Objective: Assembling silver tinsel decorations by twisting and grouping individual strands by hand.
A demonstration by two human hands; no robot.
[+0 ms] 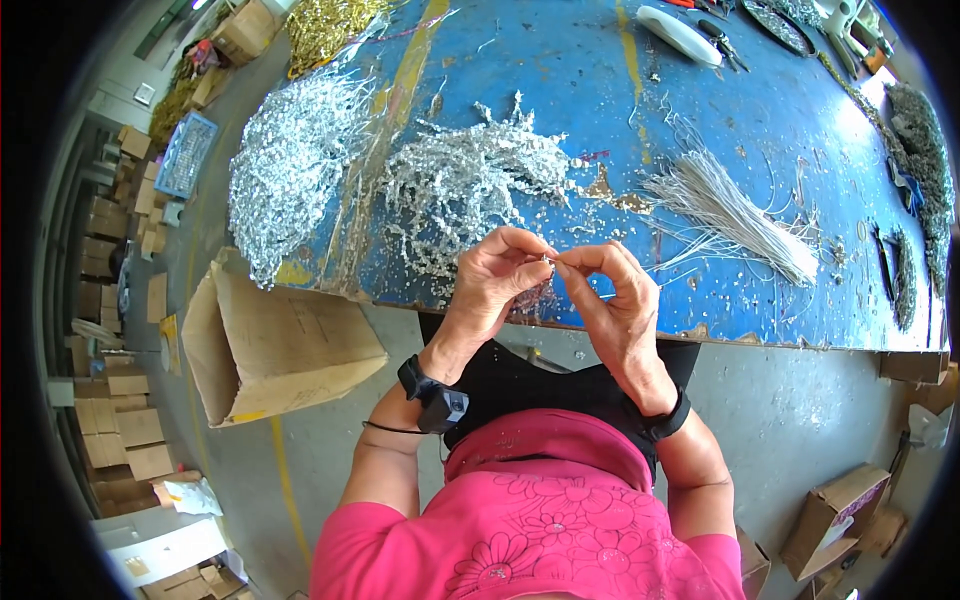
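Note:
Over the near edge of the blue table [720, 310], my left hand [495, 280] and my right hand [615, 300] meet with thumb and forefinger pinched together. Between the fingertips is something tiny, with a silvery speck showing; it is too small to name. Just beyond my left hand lies a loose heap of silver glittery strands [470, 170]. A larger bundle of similar silver strands [300, 150] rests farther left and hangs over the table edge. To the right of my right hand, a bunch of thin white wires [740, 215] lies fanned out on the tabletop.
An open cardboard box [290, 335] stands by the table's left front edge. Gold tinsel [335, 30] lies at the far left. Pliers [725, 45] and a white oblong object [680, 37] sit at the back. Dark green garland [918, 150] lines the right side; small silver scraps litter the table.

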